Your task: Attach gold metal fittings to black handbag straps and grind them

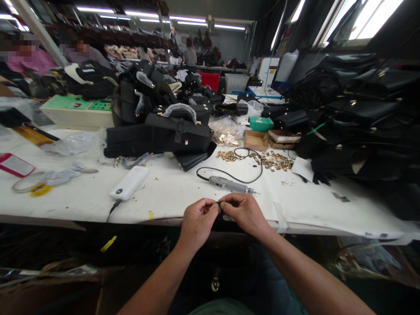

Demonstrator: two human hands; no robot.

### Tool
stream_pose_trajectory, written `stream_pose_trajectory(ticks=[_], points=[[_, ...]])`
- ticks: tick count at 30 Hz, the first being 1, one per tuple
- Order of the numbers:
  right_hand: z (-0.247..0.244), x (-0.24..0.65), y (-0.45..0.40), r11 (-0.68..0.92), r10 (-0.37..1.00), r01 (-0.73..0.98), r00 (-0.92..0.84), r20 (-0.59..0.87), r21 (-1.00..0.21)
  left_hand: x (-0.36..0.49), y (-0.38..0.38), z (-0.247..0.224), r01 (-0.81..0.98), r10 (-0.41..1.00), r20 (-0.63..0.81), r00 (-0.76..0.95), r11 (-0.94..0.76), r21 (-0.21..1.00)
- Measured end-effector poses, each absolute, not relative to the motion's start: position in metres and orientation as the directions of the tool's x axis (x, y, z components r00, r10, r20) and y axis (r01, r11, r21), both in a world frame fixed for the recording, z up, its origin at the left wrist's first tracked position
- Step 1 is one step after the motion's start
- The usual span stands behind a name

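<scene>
My left hand (pixel 198 222) and my right hand (pixel 245 213) meet at the front edge of the white table. Thumb and fingertips of each are pinched together on a small black piece (pixel 219 209), mostly hidden by the fingers. I cannot tell whether it joins the dark bag below. That black bag (pixel 226 262), with a gold-coloured clasp (pixel 215 284), is in shadow at my lap, between my forearms. Just beyond my hands lies a grey electric screwdriver (pixel 229 184), its bit pointing right, its black cord looping behind it.
Gold-coloured metal fittings (pixel 275 162) lie behind the screwdriver, near a small cardboard box (pixel 256 140). A white power bank (pixel 129 183) with a cable sits to the left. Black handbags (pixel 179 133) are piled at the back, more bags (pixel 357 131) at the right. Other people work farther off.
</scene>
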State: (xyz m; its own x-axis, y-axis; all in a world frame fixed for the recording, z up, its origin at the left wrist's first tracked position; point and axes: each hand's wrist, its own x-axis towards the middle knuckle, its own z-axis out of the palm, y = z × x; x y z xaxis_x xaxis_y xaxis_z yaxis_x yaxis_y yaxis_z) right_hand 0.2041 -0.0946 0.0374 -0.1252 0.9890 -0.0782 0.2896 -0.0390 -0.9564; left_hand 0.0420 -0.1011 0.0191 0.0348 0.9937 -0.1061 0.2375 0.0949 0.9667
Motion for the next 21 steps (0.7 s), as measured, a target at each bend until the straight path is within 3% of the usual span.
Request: stream_pose_trajectory(ticks=[12,16,21], points=[[0.035,0.2,-0.098,0.072,0.995,0.375,-0.089,0.041,-0.924,0.032,-0.096,0.022,0.294,0.961,-0.158,0.227,0.087,0.952],[0.036,0.214,-0.092,0.046,0.977,0.342,-0.213,-0.03,-0.939,0.028,-0.104,0.023,0.309,0.963,-0.144,0.226,0.069,0.949],[0.02,0.23,-0.075,0.238,0.945,0.407,-0.309,0.112,-0.882,0.018,-0.124,0.026,0.27,0.968,-0.155,0.197,0.098,0.958]])
